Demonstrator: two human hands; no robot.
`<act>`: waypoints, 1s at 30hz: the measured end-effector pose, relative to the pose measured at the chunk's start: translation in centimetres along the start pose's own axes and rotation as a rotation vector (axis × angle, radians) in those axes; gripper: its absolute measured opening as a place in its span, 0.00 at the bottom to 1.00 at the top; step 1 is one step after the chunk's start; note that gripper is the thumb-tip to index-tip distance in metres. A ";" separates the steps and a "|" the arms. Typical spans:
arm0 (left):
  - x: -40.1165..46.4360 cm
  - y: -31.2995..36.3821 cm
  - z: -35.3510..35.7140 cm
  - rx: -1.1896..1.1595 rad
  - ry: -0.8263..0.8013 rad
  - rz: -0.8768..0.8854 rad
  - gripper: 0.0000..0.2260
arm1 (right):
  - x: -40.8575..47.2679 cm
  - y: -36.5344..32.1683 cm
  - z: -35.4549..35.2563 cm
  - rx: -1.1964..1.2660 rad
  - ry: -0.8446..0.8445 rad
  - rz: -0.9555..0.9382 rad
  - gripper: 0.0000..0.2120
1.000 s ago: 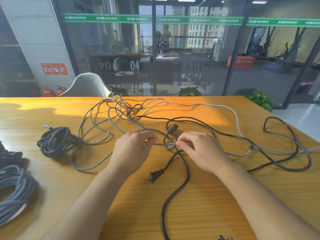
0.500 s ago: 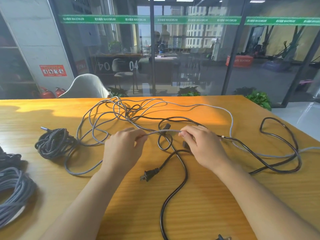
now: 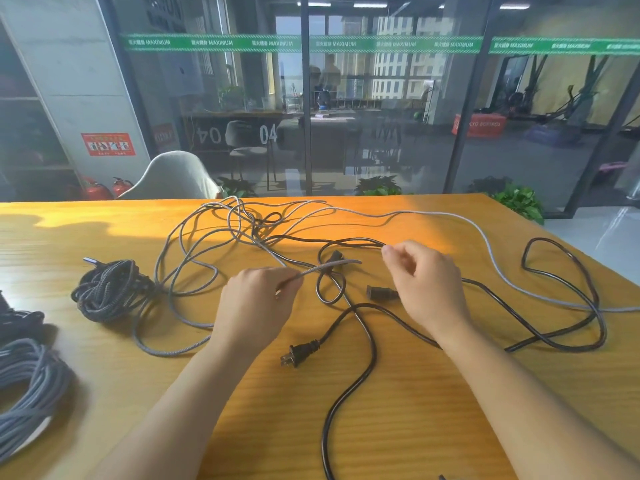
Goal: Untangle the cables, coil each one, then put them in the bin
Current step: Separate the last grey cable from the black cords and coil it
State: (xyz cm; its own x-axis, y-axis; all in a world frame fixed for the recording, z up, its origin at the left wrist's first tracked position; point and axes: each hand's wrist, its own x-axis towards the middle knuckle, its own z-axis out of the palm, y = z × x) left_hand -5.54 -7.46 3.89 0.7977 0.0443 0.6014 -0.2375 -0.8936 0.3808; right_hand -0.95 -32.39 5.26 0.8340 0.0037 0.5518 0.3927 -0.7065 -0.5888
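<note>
A long grey braided cable (image 3: 450, 214) lies tangled with black power cords (image 3: 568, 344) across the wooden table (image 3: 415, 410). My left hand (image 3: 256, 303) pinches the grey cable near its end, and the free tip (image 3: 356, 261) sticks out to the right through a small black loop (image 3: 330, 289). To the right of that tip my right hand (image 3: 426, 285) hovers with loosely curled fingers and holds nothing. A black plug (image 3: 299, 353) lies between my forearms. A black socket end (image 3: 381, 292) rests beside my right hand. No bin is in view.
A bundled black braided cable (image 3: 110, 292) sits left of the tangle. A coiled grey cable (image 3: 24, 386) and a dark bundle (image 3: 17, 323) lie at the table's left edge. Behind the far edge stand a white chair (image 3: 173, 178) and a glass wall.
My right hand has let go of the grey cable and moved right and up. The grey cable's end now hangs free from my left hand, partly drawn through the black loop.
</note>
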 end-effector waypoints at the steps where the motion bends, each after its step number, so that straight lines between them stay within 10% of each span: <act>1: -0.1 0.3 0.1 -0.014 -0.015 0.011 0.07 | 0.1 -0.1 0.0 0.047 -0.132 0.101 0.18; 4: -0.5 1.3 0.6 -0.097 -0.093 0.061 0.06 | -0.4 -0.9 0.7 0.301 -0.380 0.317 0.21; 14: -1.2 3.2 0.8 -0.380 -0.364 0.064 0.15 | -0.5 -2.8 0.2 1.215 -0.267 0.477 0.10; 21: 0.4 3.6 -1.4 -1.012 -0.154 -0.394 0.22 | -2.3 -4.5 0.4 0.875 -0.396 -0.008 0.12; 30: 0.8 3.8 -2.3 -1.388 -0.133 -0.456 0.26 | -3.4 -5.0 1.7 0.836 -0.694 -0.027 0.13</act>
State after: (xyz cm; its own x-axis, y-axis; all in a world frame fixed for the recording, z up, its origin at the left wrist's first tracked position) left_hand -7.12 -9.78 7.44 0.9741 0.0896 0.2076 -0.2257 0.3270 0.9177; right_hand -5.10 -27.66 5.29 0.7556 0.5963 0.2711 0.3348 0.0041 -0.9423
